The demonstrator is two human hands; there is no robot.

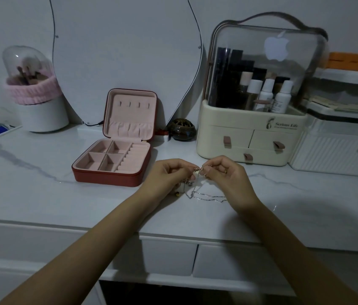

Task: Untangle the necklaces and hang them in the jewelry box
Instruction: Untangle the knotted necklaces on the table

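Left hand (169, 176) and right hand (226, 175), raised just above the table (41, 194), fingertips nearly meeting; each hand pinches part of the tangled necklaces (195, 186) between thumb and curled fingers. The knot of gold-coloured links sits between the two sets of fingertips. From it, chain hangs down to the table beneath the left hand, where a small dark pendant lies. A thin silver chain (209, 198) trails from the tangle along the table, its long axis running left to right and its free end pointing toward the right, under the right wrist.

Beyond the left hand, the jewelry box (112, 170), red outside and pink inside, lies open on the table. Its base shows four square compartments on the left and ring rolls on the right. Its lid (132, 115) stands upright at the back, with a row of four hooks near the top and a gathered pocket below; no chain hangs on them.

Farther back: a cream cosmetics organizer (248, 142) with a clear cover and three drawers, right of the box; a small dark round pot (181, 129); a mirror (125, 51) against the wall; and a brush holder (39, 102) with a clear dome and pink band, far left.
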